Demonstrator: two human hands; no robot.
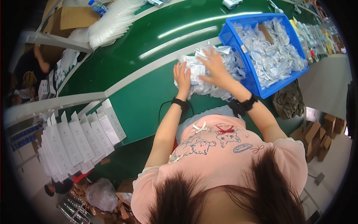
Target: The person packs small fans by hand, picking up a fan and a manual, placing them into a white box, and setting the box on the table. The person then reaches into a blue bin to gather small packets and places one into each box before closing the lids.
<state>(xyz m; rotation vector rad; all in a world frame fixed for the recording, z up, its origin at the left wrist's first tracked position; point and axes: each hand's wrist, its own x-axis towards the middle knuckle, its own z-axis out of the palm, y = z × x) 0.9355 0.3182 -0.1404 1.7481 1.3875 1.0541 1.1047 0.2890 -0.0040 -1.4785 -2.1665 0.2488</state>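
Observation:
A heap of small clear plastic bags with whitish contents (209, 89) lies on the green work table in front of me. My left hand (182, 79) rests against the heap's left side, its fingers stretched out and apart. Over the heap's middle is my right hand (215, 69), fingers spread, with nothing seen gripped in it. What exactly the bags contain is too small to tell. Right beside the heap stands a blue plastic bin (254, 74), tilted in view and filled with similar bags (266, 52).
White folded boxes (78, 140) stand in a row at the left. Beyond them a metal rail (56, 100) crosses the table edge. Bubble wrap sheets (113, 24) and a bottle (98, 7) are at the far left. A dark bag (289, 100) hangs below the bin.

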